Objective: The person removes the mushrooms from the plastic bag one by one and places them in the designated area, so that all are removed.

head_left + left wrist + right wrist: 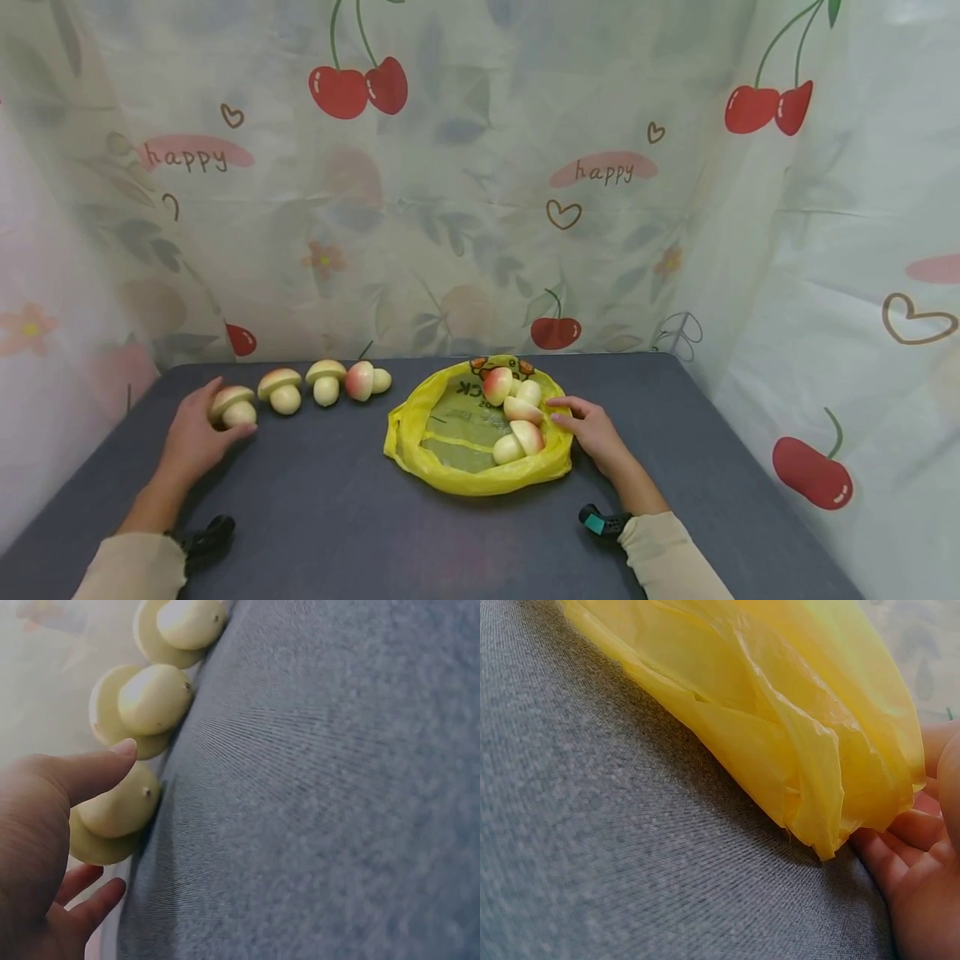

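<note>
On the left of the table, my left hand (197, 433) holds the leftmost toy mushroom (236, 408) between thumb and fingers. In the left wrist view, the thumb (97, 771) lies across that mushroom (120, 806), with two fingertips just below it. My right hand (592, 433) pinches the right rim of a yellow plastic bag (480, 482), whose mouth is spread wide. Its fingers (900, 847) lie partly behind the bag's folds (810, 772) in the right wrist view. Three mushrooms with pale stems and reddish caps, one of them here (525, 436), lie inside the bag on its right side.
Three more mushrooms stand or lie in a row along the back: one nearest my left hand (281, 392), a middle one (326, 382) and one on its side (366, 381). A cherry-print curtain (465, 208) hangs behind the dark grey table (360, 517).
</note>
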